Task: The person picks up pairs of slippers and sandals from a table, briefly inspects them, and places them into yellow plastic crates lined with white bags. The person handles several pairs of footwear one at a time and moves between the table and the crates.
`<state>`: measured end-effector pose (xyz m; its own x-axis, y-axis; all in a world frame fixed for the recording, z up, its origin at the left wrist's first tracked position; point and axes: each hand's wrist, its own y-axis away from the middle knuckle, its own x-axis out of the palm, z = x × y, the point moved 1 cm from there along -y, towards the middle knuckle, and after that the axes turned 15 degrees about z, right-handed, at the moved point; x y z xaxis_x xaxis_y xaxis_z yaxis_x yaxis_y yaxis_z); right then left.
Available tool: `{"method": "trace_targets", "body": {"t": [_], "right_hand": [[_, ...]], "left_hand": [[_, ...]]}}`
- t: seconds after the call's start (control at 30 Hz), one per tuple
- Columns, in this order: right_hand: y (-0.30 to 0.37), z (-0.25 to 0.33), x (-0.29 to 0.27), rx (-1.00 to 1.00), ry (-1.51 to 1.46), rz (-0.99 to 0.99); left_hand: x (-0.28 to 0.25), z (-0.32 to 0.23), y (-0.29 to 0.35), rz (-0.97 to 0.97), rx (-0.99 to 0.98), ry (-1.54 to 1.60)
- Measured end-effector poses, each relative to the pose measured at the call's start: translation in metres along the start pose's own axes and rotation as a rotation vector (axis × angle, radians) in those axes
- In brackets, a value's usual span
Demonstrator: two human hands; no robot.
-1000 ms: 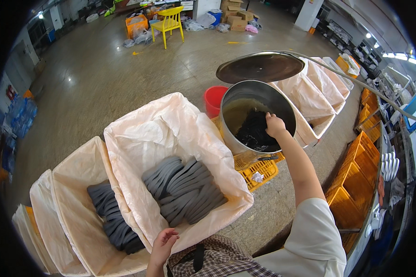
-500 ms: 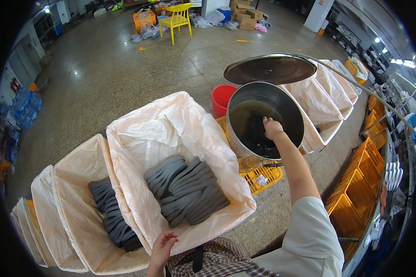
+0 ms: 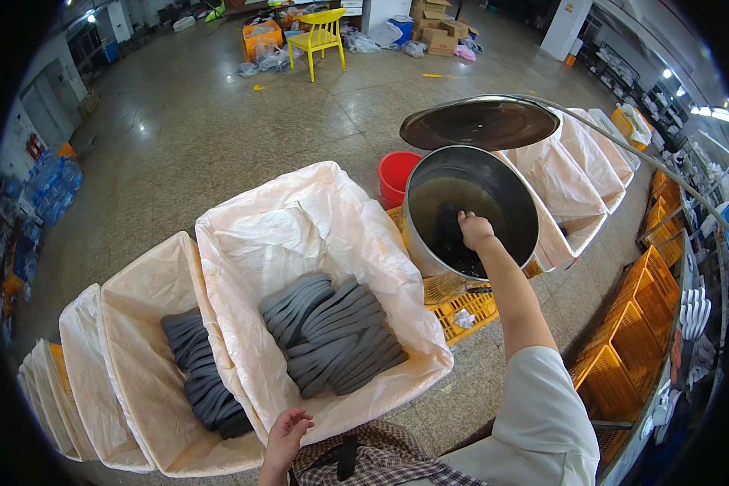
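Observation:
My right hand (image 3: 475, 232) reaches into a tall round metal drum (image 3: 530, 212), its fingers closed at a dark mass (image 3: 445, 231) in murky liquid. Whatever they grip there is too dark to name. The drum's round lid (image 3: 482, 124) stands tilted over its far rim. By the near rim of a large bin with a whitish liner (image 3: 255, 206), my left hand (image 3: 287, 429) is empty, with loosely bent fingers. Bundles of grey, sock-like textile pieces (image 3: 340, 336) lie at the bottom of that bin. Darker bundles (image 3: 202, 373) fill part of the lined bin (image 3: 146, 300) to its left.
A red bucket (image 3: 395, 172) stands behind the drum, and a yellow plastic crate (image 3: 471, 312) sits at its foot. More lined bins (image 3: 563, 174) are at the right. Orange crates (image 3: 628, 324) line a rack there. A yellow chair (image 3: 320, 40) stands farther off.
The whole view has shifted slightly. My right hand stays inside the drum, the dark mass beside it looking smaller and shifted. My left hand keeps its place by the bin.

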<state>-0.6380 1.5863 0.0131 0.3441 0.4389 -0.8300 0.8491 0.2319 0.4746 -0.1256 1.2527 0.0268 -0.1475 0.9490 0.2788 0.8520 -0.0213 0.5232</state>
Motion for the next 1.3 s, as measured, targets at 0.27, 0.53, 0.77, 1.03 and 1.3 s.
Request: {"method": "trace_targets", "body": {"t": [0.27,0.53,0.77,1.03,1.3], "right_hand": [[0.062,-0.017,-0.035,-0.037,0.053,-0.139],[0.182,-0.062,-0.102,0.090,0.187,-0.453],[0.252,-0.055,-0.089,0.218,0.317,-0.653],[0.306,0.000,-0.059,0.361,0.370,-0.790],[0.415,0.064,-0.022,1.001,-0.879,-0.903]], "left_hand": [[-0.002,-0.006,0.009,0.020,0.011,-0.053],[-0.009,-0.004,0.015,0.168,0.144,-0.142],[-0.023,0.006,0.026,0.279,0.143,-0.143],[-0.087,0.019,0.084,0.300,0.053,-0.067],[-0.161,0.052,0.142,0.328,-0.036,-0.081]]}}
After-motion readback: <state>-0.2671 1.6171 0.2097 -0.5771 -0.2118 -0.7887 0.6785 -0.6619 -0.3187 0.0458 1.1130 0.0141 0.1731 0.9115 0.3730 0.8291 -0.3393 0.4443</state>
